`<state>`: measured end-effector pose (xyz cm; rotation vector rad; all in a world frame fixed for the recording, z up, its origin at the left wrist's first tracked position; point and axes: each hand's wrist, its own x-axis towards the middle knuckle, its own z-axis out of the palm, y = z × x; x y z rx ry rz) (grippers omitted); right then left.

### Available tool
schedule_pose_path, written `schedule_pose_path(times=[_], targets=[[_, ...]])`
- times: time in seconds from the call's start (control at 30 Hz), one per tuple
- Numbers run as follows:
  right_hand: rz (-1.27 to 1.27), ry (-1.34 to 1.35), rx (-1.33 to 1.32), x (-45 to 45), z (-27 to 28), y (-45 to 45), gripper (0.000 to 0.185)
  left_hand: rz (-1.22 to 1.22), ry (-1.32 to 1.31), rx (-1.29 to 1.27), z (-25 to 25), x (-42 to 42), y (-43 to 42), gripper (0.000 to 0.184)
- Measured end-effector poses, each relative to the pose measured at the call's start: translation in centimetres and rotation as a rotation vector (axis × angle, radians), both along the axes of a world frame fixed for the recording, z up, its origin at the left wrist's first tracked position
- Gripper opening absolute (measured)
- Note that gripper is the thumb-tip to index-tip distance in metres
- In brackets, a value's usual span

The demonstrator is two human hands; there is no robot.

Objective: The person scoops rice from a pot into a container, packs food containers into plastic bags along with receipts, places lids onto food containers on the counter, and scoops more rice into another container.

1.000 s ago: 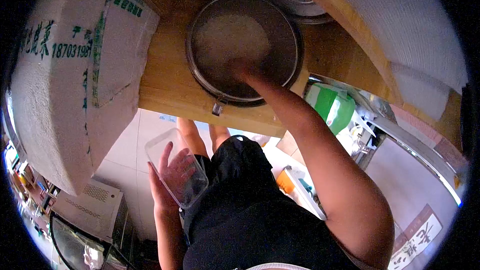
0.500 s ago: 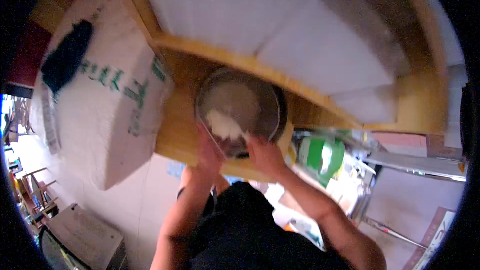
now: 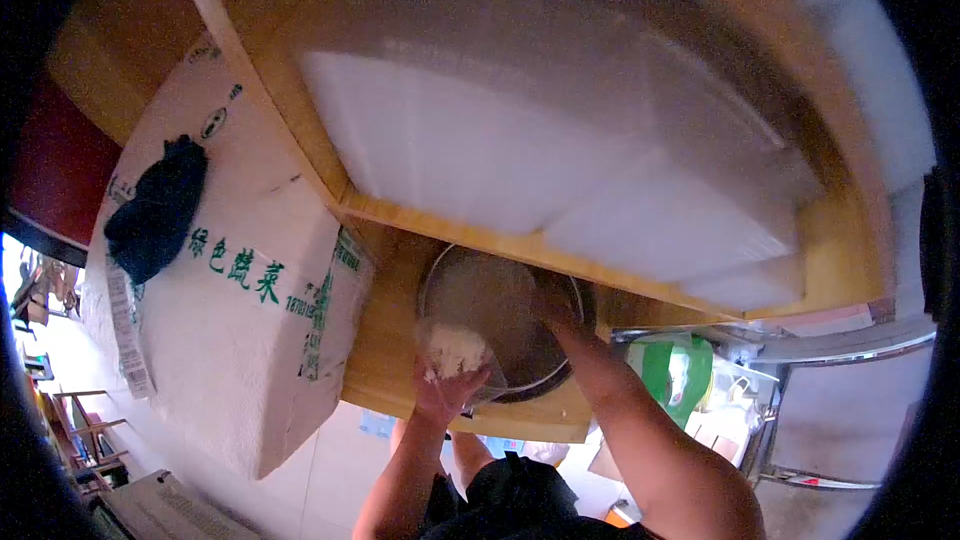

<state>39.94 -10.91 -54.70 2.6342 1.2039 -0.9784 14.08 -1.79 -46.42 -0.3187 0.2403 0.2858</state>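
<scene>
A round metal pot (image 3: 525, 392) stands on a wooden shelf, partly under the upper ledge. At its near left rim, my left hand (image 3: 447, 392) is closed around a see-through container (image 3: 490, 380), bowl or bag I cannot tell. Pale, crumbly, flour-like stuff (image 3: 457, 350) lies in it, with some on my fingers. My right hand (image 3: 553, 312) reaches inside the pot on its right side. Its fingers are dim and blurred, so whether they hold anything does not show.
To the left is a large white foam box (image 3: 250, 360) with green writing and a dark cloth (image 3: 160, 210) on top. Above the pot, a wooden ledge (image 3: 450, 230) frames white panels. A green-and-white package (image 3: 675, 375) sits at the right, near a metal-edged surface.
Both hands were together at the pot's near edge. My right hand has moved deeper into the pot, while my left stays near the rim with the pale stuff. The view has shifted.
</scene>
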Motion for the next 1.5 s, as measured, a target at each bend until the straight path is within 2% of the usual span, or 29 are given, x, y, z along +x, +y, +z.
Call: schedule_pose_path(times=[0.1,0.2,0.3,0.33,0.4,0.47,0.53,0.6,0.63,0.73,0.83,0.93,1.0,1.07,1.17,1.2,1.3,1.37,1.5], targets=[[0.023,0.033,-0.019,-0.8,-2.9,2.9,0.025,-0.058,0.136,0.145,0.3,-0.9,0.9,0.061],[0.019,0.076,-0.024,-2.0,-4.3,4.4,0.026,-0.024,0.113,0.126,1.3,-2.0,0.9,0.061],[-0.01,0.14,0.016,-3.1,-4.6,4.4,0.028,-0.067,0.259,0.174,4.2,-2.9,1.9,0.061],[-0.023,0.175,0.044,-3.4,-4.4,4.2,0.028,-0.063,0.228,0.197,3.8,-3.5,2.1,0.063],[-0.059,0.254,0.112,-4.1,-3.5,3.2,0.03,-0.055,0.161,0.234,1.9,-5.1,1.7,0.066],[-0.126,0.373,0.219,-4.9,-2.3,1.4,0.031,0.079,-0.085,0.046,1.2,-4.8,1.3,0.064],[-0.2,0.509,0.338,-5.8,-0.4,-0.4,0.032,0.083,-0.103,0.114,0.9,-4.5,1.2,0.063],[-0.307,0.654,0.412,-6.3,2.1,-2.2,0.034,-0.035,0.102,0.437,1.7,-3.4,1.6,0.06],[-0.388,0.741,0.382,-6.4,4.7,-2.8,0.033,-0.043,0.137,0.368,2.6,-3.1,1.6,0.058],[-0.292,0.334,0.569,-7.0,9.0,-5.2,0.028,-0.076,0.201,0.234,5.6,-1.8,1.4,0.053],[-0.087,-0.089,0.375,-11.2,21.0,-5.3,0.023,-0.117,0.184,0.229,6.7,1.9,1.1,0.053],[-0.032,-0.402,0.62,-14.9,21.6,-7.0,0.022,-0.172,0.104,0.213,6.5,4.8,0.8,0.055],[-0.251,-0.332,0.69,-14.8,24.5,-8.0,0.024,-0.192,-0.024,0.154,5.9,6.8,0.0,0.059],[-0.439,-0.269,0.771,-14.4,25.6,-9.4,0.029,-0.241,-0.129,0.145,8.8,7.4,-0.2,0.06],[-0.779,0.227,0.736,-13.9,25.3,-10.0,0.032,-0.323,-0.152,0.226,9.8,7.8,-1.4,0.064],[-0.831,0.299,0.745,-13.8,22.6,-10.6,0.03,-0.348,-0.14,0.273,9.4,8.2,-1.6,0.065],[-1.112,0.699,1.118,-14.5,19.8,-11.0,0.022,-0.571,0.037,0.379,5.0,8.8,0.8,0.06],[-1.117,0.616,1.125,-14.1,19.2,-11.7,0.019,-0.539,0.207,0.417,1.8,9.7,3.5,0.059],[-1.234,0.641,1.181,-13.2,17.9,-12.3,0.015,-0.361,0.358,0.424,1.1,12.2,6.4,0.056]])
